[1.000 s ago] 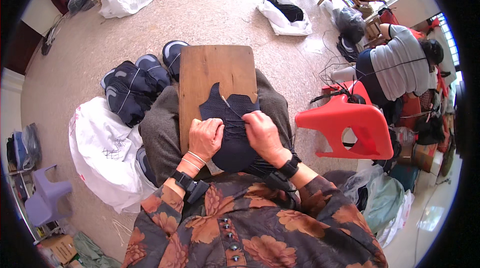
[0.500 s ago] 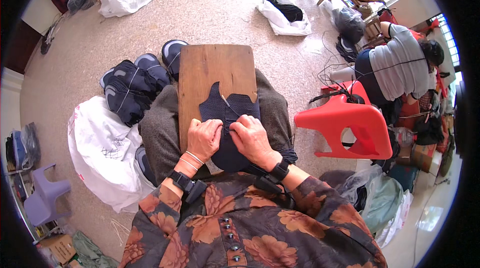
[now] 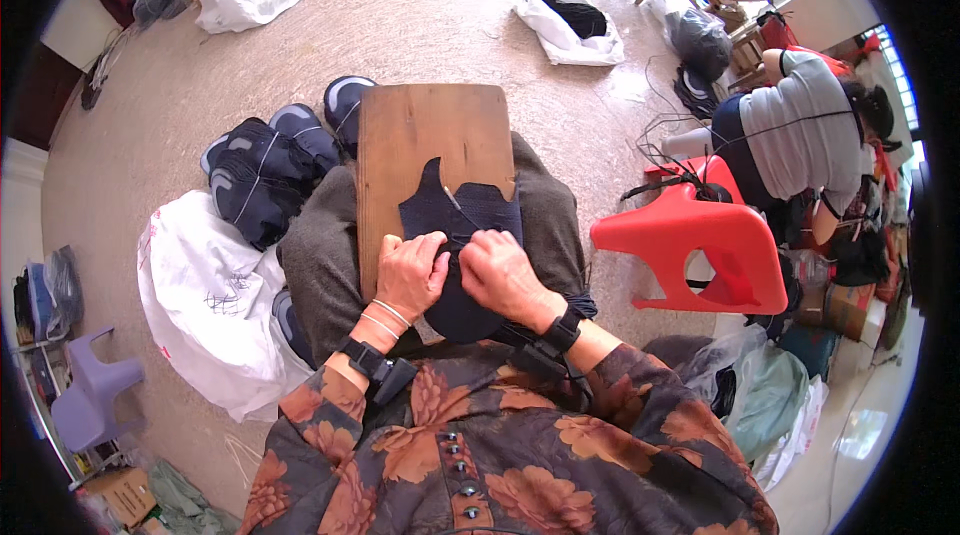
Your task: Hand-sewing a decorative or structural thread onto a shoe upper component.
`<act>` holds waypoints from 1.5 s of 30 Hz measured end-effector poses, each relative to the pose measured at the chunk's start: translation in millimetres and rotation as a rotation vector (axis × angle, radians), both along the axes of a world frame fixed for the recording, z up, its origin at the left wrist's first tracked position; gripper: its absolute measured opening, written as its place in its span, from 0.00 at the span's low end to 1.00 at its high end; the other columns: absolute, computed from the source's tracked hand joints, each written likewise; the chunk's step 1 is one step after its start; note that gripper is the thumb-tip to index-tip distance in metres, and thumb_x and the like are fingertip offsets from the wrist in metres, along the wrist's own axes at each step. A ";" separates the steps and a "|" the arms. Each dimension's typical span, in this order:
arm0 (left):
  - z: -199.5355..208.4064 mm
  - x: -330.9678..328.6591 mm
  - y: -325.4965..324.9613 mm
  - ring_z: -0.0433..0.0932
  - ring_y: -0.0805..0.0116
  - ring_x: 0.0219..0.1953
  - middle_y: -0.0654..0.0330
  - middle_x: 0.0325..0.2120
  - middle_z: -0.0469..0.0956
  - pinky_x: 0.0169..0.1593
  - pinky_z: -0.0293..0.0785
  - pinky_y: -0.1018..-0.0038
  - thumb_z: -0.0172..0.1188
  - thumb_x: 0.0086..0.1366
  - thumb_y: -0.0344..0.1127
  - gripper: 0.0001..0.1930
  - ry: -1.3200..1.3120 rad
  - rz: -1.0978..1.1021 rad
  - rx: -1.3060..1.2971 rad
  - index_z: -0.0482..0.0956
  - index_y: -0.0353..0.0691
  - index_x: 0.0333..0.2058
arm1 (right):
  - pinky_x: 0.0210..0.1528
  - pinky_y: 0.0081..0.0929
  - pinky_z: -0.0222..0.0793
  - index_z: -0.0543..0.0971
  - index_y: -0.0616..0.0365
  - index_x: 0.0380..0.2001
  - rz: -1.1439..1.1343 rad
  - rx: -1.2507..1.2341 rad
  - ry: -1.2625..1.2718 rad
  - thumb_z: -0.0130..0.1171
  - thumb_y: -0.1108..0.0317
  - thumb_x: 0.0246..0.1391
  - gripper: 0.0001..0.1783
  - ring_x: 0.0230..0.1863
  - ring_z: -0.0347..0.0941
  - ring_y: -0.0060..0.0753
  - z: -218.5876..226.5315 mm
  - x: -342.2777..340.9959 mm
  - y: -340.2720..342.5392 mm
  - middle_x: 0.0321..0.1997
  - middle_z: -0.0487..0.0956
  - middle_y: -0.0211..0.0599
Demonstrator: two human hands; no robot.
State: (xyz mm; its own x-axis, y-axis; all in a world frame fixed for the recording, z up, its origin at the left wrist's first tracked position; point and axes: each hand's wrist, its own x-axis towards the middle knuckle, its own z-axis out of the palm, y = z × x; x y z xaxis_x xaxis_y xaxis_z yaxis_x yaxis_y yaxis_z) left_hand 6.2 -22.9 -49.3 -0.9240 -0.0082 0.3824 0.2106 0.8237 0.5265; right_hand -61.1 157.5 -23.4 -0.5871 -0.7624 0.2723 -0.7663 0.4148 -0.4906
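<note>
A dark navy fabric shoe upper (image 3: 465, 313) lies on a wooden board (image 3: 430, 125) across my lap. Its pointed flap sticks up beyond my fingers. On the upper is a thin dark shoelace (image 3: 466, 213) with a pale tip, running down toward my right hand. My left hand (image 3: 412, 270) is closed in a pinch at the upper's left middle; what lies between its fingertips is hidden. Close beside it, my right hand (image 3: 500, 277) curls shut over the upper's right middle, where the lace disappears beneath the fingers. More dark laces (image 3: 578, 308) hang beside my right wrist.
Bundles of tied dark shoe uppers (image 3: 262, 180) rest on the floor at left, above a white sack (image 3: 205, 310). A red plastic stool (image 3: 690, 235) stands at right, with a person (image 3: 800, 135) in grey beyond. A white bag of black laces (image 3: 572, 27) lies far ahead.
Both hands stay close together over the upper, with small shifts of the fingers. My right fingers have curled further in. The person in grey has moved an arm slightly.
</note>
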 end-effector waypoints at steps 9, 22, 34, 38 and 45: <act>7.8 1.1 -3.8 0.80 0.62 0.31 0.60 0.33 0.84 0.40 0.63 0.66 0.66 0.62 0.32 0.10 -0.007 -0.039 0.028 0.78 0.44 0.42 | 0.42 0.42 0.75 0.77 0.59 0.37 -0.208 -0.137 -0.272 0.59 0.76 0.57 0.04 0.41 0.77 0.52 7.8 18.2 49.3 0.35 0.75 0.45; 10.7 -0.1 -2.8 0.76 0.60 0.27 0.62 0.26 0.78 0.41 0.62 0.66 0.68 0.62 0.38 0.10 -0.055 -0.054 0.064 0.75 0.44 0.34 | 0.38 0.41 0.74 0.75 0.57 0.35 -0.127 -0.008 -0.042 0.63 0.71 0.54 0.07 0.34 0.76 0.47 7.3 15.3 42.4 0.33 0.72 0.40; 16.0 4.7 1.2 0.75 0.60 0.31 0.62 0.27 0.76 0.43 0.60 0.65 0.74 0.54 0.51 0.21 -0.129 -0.077 -0.037 0.73 0.43 0.33 | 0.49 0.44 0.62 0.77 0.57 0.30 -0.250 0.015 -0.237 0.62 0.71 0.51 0.04 0.47 0.68 0.48 10.4 20.7 34.4 0.43 0.72 0.40; 16.8 4.4 3.1 0.75 0.60 0.31 0.63 0.27 0.75 0.44 0.59 0.65 0.74 0.54 0.50 0.21 -0.125 -0.067 -0.038 0.73 0.43 0.33 | 0.51 0.43 0.62 0.79 0.56 0.29 -0.229 -0.021 -0.276 0.64 0.70 0.50 0.04 0.48 0.69 0.47 6.7 19.6 39.4 0.44 0.73 0.38; 19.1 4.3 2.5 0.75 0.60 0.32 0.63 0.28 0.76 0.43 0.60 0.64 0.74 0.55 0.47 0.19 -0.086 -0.079 -0.005 0.75 0.43 0.35 | 0.52 0.42 0.62 0.80 0.54 0.31 -0.324 -0.109 -0.298 0.65 0.70 0.51 0.04 0.48 0.71 0.43 -0.7 23.9 36.2 0.42 0.75 0.35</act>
State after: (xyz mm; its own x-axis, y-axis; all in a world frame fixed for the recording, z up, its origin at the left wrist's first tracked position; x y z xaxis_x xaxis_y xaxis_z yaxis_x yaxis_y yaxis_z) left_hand 10.6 -20.4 -30.2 -0.9512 0.0671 0.3011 0.2285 0.8089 0.5417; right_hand -37.2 193.7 -24.1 -0.8558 -0.5023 0.1241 -0.4242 0.5439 -0.7240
